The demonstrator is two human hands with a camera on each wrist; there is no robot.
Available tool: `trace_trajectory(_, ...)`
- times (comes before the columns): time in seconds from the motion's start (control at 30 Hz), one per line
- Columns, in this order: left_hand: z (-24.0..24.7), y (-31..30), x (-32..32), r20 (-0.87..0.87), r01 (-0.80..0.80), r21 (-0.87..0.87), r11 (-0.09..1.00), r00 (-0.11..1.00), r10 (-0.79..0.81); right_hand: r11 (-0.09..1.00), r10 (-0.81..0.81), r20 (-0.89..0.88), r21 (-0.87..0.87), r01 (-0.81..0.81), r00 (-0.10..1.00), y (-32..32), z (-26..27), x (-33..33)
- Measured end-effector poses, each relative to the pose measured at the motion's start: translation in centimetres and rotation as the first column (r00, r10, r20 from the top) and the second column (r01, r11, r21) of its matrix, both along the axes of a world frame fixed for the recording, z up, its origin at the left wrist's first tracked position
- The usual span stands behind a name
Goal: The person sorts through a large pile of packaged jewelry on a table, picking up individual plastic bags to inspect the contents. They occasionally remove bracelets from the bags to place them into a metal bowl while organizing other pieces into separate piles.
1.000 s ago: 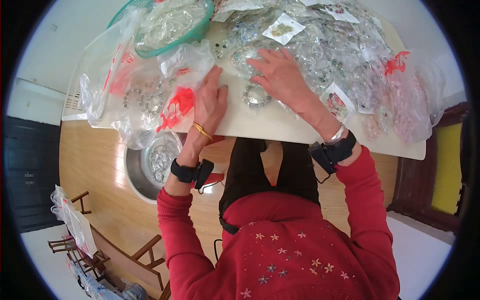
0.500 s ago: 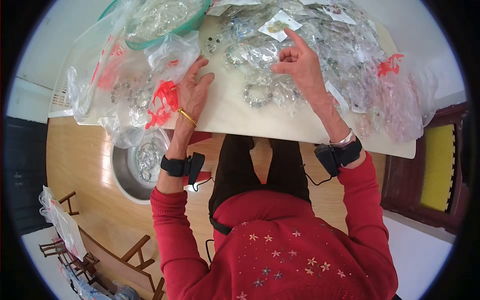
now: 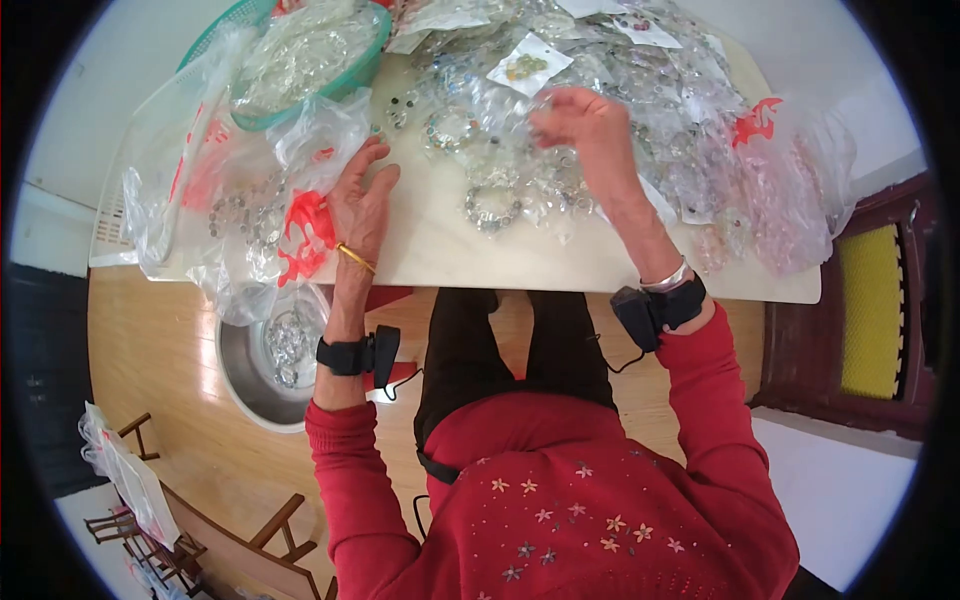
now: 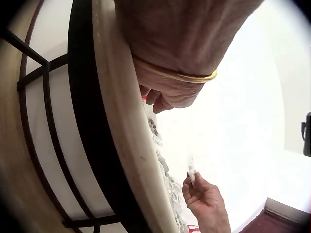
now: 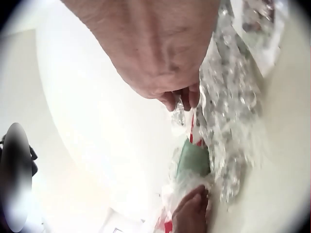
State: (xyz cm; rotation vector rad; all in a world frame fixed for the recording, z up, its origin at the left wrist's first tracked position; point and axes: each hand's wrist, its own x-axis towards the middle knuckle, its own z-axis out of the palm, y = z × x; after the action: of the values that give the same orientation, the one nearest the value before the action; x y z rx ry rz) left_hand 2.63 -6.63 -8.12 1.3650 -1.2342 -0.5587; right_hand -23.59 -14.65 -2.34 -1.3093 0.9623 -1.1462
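Note:
My right hand (image 3: pixel 592 135) is raised over the pile and pinches a small clear plastic packet (image 4: pixel 192 171) between thumb and fingers. The packet (image 5: pixel 179 115) hangs from the fingertips in the right wrist view. My left hand (image 3: pixel 362 208), its fingers loosely bent, is at the right edge of a clear plastic bag with red print (image 3: pixel 305 240). Beaded bracelets show inside that bag. Between the hands lie a dark grey beaded bracelet (image 3: pixel 492 208) and a multicoloured one (image 3: pixel 450 130), both in clear packets.
A large heap of clear packets (image 3: pixel 660 110) covers the table's back and right. A green basket (image 3: pixel 365 70) of packets stands at the back left. A pink-tinted bag (image 3: pixel 790 210) lies at the right edge. Below the table's left side sits a metal basin (image 3: pixel 245 375).
My right hand has risen from the packets near the table's middle and now holds up a clear packet. My left hand has shifted left, to the red-printed bag.

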Motion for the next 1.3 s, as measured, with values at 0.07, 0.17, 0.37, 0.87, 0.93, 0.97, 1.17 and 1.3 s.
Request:
trace_trajectory(0.07, 0.1, 0.0, -0.1, -0.019, 0.010, -0.004, 1.000, 1.000, -0.010, 0.938, -0.298, -0.145, -0.227, 0.261, 0.944, -1.8, 0.7, -1.7)
trace_trajectory(0.17, 0.2, 0.1, -0.1, -0.057, 0.015, -0.007, 1.000, 0.998, -0.015, 0.357, -0.855, -0.216, -0.904, 0.234, 0.471, -4.8, 2.2, -5.3)
trace_trajectory(0.37, -0.1, -0.3, 0.0, -0.083, 0.003, 0.004, 1.000, 0.997, -0.003, 0.541, -0.592, -0.654, -0.755, -0.370, 0.471, -4.3, -0.8, -4.7)
trace_trajectory(0.87, -0.2, -0.2, 0.1, -0.098, -0.003, -0.012, 1.000, 0.995, 0.002, 0.679, -0.565, -0.795, -0.599, -0.424, 0.220, -11.3, 1.2, 0.7)
trace_trajectory(0.93, -0.3, -0.4, 0.1, -0.081, 0.000, -0.020, 1.000, 0.997, -0.001, 0.728, -0.605, -0.727, -0.670, -0.146, 0.325, -11.9, 3.3, 0.8)
trace_trajectory(0.97, -0.4, -0.5, 0.1, -0.083, 0.000, -0.023, 1.000, 0.997, -0.002, 0.725, -0.608, -0.726, -0.673, -0.147, 0.322, -11.9, 4.9, 0.7)
trace_trajectory(1.17, -0.3, -0.5, 0.0, -0.111, -0.003, -0.022, 1.000, 0.994, 0.001, 0.983, 0.160, -0.380, -0.019, -0.181, 0.911, -13.3, 7.5, -0.7)
trace_trajectory(1.3, -0.6, -0.6, 0.1, -0.106, -0.001, -0.031, 1.000, 0.994, -0.002, 0.967, 0.253, -0.106, 0.027, -0.252, 0.962, -12.3, 5.4, -0.6)
